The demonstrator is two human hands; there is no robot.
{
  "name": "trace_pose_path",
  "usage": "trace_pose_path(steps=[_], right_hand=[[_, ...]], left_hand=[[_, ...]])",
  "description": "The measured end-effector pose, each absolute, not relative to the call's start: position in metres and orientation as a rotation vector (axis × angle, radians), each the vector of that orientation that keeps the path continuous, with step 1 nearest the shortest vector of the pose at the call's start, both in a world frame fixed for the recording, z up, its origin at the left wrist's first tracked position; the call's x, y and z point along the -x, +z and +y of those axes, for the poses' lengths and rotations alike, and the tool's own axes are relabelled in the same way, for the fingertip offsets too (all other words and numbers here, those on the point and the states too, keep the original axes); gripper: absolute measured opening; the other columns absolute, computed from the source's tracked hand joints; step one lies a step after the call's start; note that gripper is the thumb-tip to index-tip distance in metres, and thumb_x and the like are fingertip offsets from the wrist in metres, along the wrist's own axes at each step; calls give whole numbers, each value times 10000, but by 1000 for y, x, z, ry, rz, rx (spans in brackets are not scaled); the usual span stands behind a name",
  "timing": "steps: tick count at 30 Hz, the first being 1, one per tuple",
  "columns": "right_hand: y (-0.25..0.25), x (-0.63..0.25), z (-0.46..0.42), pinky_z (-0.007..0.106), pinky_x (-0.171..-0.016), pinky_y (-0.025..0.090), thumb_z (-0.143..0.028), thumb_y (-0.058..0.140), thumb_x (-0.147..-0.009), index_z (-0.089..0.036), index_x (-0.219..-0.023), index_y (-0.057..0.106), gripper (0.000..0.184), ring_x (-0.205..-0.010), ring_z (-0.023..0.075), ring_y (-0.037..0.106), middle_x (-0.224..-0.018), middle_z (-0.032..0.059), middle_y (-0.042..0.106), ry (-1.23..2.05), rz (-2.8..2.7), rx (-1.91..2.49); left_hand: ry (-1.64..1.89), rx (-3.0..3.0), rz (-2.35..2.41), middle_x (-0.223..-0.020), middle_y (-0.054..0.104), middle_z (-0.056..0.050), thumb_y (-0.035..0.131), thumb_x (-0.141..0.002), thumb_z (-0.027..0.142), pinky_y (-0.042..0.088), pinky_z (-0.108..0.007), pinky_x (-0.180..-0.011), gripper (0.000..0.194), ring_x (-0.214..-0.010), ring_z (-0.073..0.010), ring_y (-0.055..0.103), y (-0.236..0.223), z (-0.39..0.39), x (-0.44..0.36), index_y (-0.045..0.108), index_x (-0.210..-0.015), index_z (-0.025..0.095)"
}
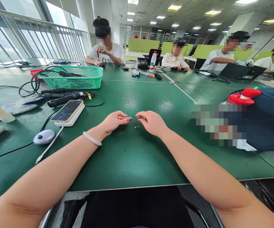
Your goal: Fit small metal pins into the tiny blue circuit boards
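Between the thumb and fingers of my left hand [114, 123] is a small silvery and dark piece that looks like a circuit board [129, 118]; most of it is covered by the fingers. My right hand [153, 123] hovers just to the right, its fingers curved and the thumb apart from them, with nothing visible in the gap. Below and between both hands, a tiny flat rectangular piece [136, 127] with a dark middle and light edge lies on the green table [132, 158]. It is too small to name.
Left of my hands, a phone [67, 110] rests on a white block with a cable, beside a round grey device [44, 136]. Behind are black handheld tools [67, 98] and a green basket [74, 77]. A dark blue bag [270, 120] lies right. Several people sit across the table.
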State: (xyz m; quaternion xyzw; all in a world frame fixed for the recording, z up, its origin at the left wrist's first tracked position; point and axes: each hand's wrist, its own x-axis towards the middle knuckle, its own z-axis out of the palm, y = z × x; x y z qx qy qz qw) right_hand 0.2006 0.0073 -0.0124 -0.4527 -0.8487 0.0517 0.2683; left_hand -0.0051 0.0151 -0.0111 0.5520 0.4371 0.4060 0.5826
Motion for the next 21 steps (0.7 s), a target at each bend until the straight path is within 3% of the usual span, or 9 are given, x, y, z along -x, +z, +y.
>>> trace_pose_path(steps=[2,5,9,15,21], right_hand=[[-17,-206,12,272,-681,383,-277,588,-805,-230,-904,650,126,-786,161,538,-821,19,641,269,-2390,1231],[-24,-203,15,254,-665,373,-205,569,-812,-205,-756,631,83,-770,140,533,-805,21,605,265,-2503,1218],[-27,-192,10,251,-589,347,-169,521,-826,-191,-710,601,142,-653,124,508,-766,33,588,209,-2491,1302],[-23,-189,10,248,-593,380,-202,557,-789,-203,-698,645,127,-648,131,538,-720,17,640,499,-2278,1444],[-24,-188,18,248,-582,395,-225,572,-767,-205,-697,667,120,-623,126,533,-703,14,646,540,-2180,1510]], left_hand=[[928,-1311,1044,-785,696,-37,795,-542,242,451,-338,-818,350,-769,-141,636,-12,16,5,544,-767,146],[880,-1370,1073,-737,684,-27,799,-531,237,461,-355,-798,356,-724,-141,631,-13,17,5,561,-778,143],[844,-1413,1084,-714,677,-18,794,-533,222,462,-350,-791,340,-702,-136,627,-14,18,5,585,-789,143],[808,-1433,1103,-706,679,-19,774,-568,215,452,-338,-812,308,-712,-132,632,-14,17,5,599,-809,140],[793,-1431,1108,-736,692,-27,768,-582,214,452,-341,-829,324,-733,-135,641,-16,18,7,593,-845,145]])
